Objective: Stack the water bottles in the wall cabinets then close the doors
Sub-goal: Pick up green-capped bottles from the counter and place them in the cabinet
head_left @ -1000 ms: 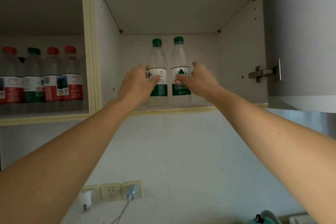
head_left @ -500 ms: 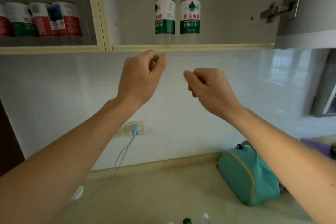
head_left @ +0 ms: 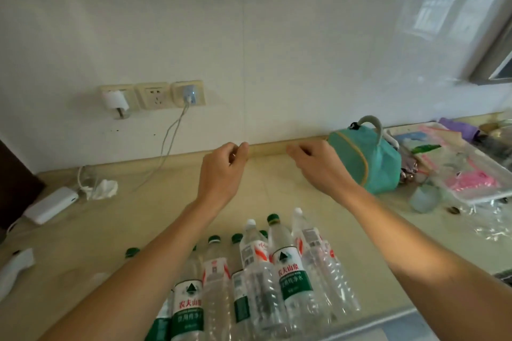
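Bottles everywhere on this beige countertop [head_left: 144,230]: a cluster of clear plastic water bottles [head_left: 266,274] with green and white caps stands at the near edge, right under the person's forearms. Left hand [head_left: 221,169] and right hand [head_left: 318,166] both hover above the counter with fingers loosely curled, holding nothing. Just right of the right hand sits a teal zip-up fabric bag [head_left: 371,163]. White power bank [head_left: 51,205] lies far left, well apart
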`<state>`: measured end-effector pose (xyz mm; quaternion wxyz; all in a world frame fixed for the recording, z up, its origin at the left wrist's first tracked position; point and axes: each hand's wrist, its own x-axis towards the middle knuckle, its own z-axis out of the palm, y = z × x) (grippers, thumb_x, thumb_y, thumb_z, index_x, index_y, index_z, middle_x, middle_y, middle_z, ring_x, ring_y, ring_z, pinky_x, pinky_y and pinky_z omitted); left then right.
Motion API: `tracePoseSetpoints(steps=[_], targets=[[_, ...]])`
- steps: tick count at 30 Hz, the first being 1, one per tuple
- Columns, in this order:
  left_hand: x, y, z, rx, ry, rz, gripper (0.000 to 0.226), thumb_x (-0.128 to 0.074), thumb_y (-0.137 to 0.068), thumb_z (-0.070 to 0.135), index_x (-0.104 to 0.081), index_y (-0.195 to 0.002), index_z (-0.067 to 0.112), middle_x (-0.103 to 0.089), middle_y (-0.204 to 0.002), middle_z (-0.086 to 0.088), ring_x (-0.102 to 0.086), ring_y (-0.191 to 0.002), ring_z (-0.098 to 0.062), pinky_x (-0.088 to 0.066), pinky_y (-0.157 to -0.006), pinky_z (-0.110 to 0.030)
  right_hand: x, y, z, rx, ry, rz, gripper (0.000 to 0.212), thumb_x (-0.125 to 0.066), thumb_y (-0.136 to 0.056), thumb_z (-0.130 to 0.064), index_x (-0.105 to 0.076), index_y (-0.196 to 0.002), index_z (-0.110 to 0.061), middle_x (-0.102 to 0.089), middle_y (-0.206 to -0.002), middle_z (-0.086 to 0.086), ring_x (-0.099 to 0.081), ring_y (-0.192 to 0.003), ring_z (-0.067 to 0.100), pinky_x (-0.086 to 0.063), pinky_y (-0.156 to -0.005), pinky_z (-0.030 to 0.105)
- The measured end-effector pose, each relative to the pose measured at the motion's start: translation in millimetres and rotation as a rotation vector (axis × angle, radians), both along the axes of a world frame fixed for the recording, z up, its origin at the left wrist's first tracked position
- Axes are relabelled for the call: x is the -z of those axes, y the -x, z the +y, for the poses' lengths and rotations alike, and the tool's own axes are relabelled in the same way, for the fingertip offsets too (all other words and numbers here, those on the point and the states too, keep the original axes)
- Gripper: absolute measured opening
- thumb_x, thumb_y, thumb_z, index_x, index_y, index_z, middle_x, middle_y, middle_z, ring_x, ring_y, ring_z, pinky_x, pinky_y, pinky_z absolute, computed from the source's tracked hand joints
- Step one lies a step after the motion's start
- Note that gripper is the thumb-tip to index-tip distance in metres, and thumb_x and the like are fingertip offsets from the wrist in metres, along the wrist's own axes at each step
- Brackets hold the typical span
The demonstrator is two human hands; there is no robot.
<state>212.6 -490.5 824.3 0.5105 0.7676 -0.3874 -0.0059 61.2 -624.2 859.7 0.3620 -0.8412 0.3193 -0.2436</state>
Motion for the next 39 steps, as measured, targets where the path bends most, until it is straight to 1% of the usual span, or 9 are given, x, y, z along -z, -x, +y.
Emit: tracePoseSetpoints(steps=[5, 10, 15, 23, 25, 28, 30, 33, 39], targets=[[70.2, 1.5, 3.2, 0.005, -0.261, 0.177, 0.032, -0.054, -0.1, 0.043, -0.066, -0.091, 0.016, -0.066, -0.08, 0.002, -0.061, -0.072, -0.015, -0.045, -0.061, -0.026, 79.6, -3.2, -17.9, -0.036, -0.134, 0.252, 0.032, -0.062, -0.096, -0.035, -0.062, -0.081, -0.006, -0.064, -0.073, 0.003, -0.058, -0.065, 0.016, -0.049, -0.061, 0.032], [120.0, 6.6, -10.3, 0.069, -0.617, 0.348, 0.04, -0.053, -0.1, 0.047, -0.061, -0.123, 0.015, -0.064, -0.118, 0.001, -0.06, -0.102, -0.013, -0.047, -0.083, -0.027, 138.8, -11.1, -31.1, -0.112, -0.127, 0.322, 0.008, -0.065, -0.096, -0.027, -0.065, -0.094, -0.019, -0.065, -0.09, -0.005, -0.063, -0.082, 0.011, -0.048, -0.066, 0.019], [139.7, 11.6, -22.5, -0.006, -0.713, 0.491, 0.038, -0.06, -0.097, 0.044, -0.061, -0.123, 0.016, -0.065, -0.119, 0.0, -0.06, -0.099, -0.014, -0.047, -0.08, -0.028, 166.2, -32.6, -41.1, -0.311, -0.085, 0.435, 0.026, -0.065, -0.095, -0.033, -0.067, -0.116, -0.019, -0.068, -0.106, -0.006, -0.064, -0.095, 0.013, -0.056, -0.087, 0.034], [150.3, 8.0, -20.6, -0.02, -0.705, 0.68, 0.036, -0.068, -0.091, 0.04, -0.064, -0.122, 0.021, -0.067, -0.113, 0.002, -0.064, -0.099, -0.018, -0.054, -0.09, -0.039, 172.2, -63.0, -50.6, -0.59, -0.084, 0.734, 0.034, -0.067, -0.094, -0.037, -0.065, -0.121, -0.016, -0.07, -0.115, 0.003, -0.067, -0.097, 0.019, -0.051, -0.077, 0.026], [151.0, 7.2, -18.7, -0.01, -0.677, 0.705, 0.034, -0.069, -0.091, 0.039, -0.064, -0.12, 0.023, -0.067, -0.11, 0.004, -0.065, -0.095, -0.015, -0.054, -0.08, -0.033, 171.8, -67.5, -51.2, -0.603, -0.114, 0.769, 0.03, -0.069, -0.093, -0.033, -0.068, -0.115, -0.012, -0.071, -0.106, 0.003, -0.07, -0.092, 0.019, -0.05, -0.066, 0.021], [151.5, 5.8, -14.7, -0.02, -0.609, 0.734, 0.022, -0.067, -0.094, 0.034, -0.068, -0.113, 0.023, -0.07, -0.101, 0.006, -0.067, -0.087, -0.01, -0.049, -0.066, -0.023, 165.5, -69.6, -54.3, -0.565, -0.242, 0.711, 0.024, -0.076, -0.089, -0.026, -0.073, -0.102, -0.007, -0.075, -0.087, 0.004, -0.075, -0.081, 0.024, -0.057, -0.06, 0.023], [146.3, 1.8, -10.9, -0.033, -0.54, 0.763, 0.009, -0.065, -0.096, 0.031, -0.07, -0.103, 0.028, -0.072, -0.096, 0.01, -0.069, -0.082, -0.005, -0.049, -0.062, -0.019, 154.0, -68.9, -59.0, -0.526, -0.373, 0.603, 0.021, -0.08, -0.085, -0.021, -0.074, -0.096, -0.004, -0.077, -0.083, 0.009, -0.076, -0.082, 0.028, -0.063, -0.072, 0.032], [128.8, -8.2, -4.0, -0.055, -0.441, 0.747, 0.006, -0.065, -0.097, 0.03, -0.071, -0.099, 0.031, -0.073, -0.095, 0.012, -0.069, -0.09, -0.007, -0.053, -0.071, -0.024, 125.4, -68.4, -67.9, -0.474, -0.567, 0.395, 0.031, -0.084, -0.079, -0.013, -0.07, -0.102, 0.003, -0.077, -0.086, 0.018, -0.075, -0.087, 0.036, -0.062, -0.082, 0.042], [76.2, -27.0, -2.4, -0.134, -0.149, 0.584, 0.023, -0.068, -0.095, 0.03, -0.069, -0.117, 0.029, -0.076, -0.103, 0.011, -0.071, -0.096, -0.003, -0.055, -0.092, -0.031, 66.6, -73.1, -76.7, -0.482, -0.472, 0.126, 0.04, -0.091, -0.068, -0.015, -0.073, -0.103, -0.008, -0.079, -0.087, 0.004, -0.077, -0.082, 0.019, -0.06, -0.07, 0.021]])
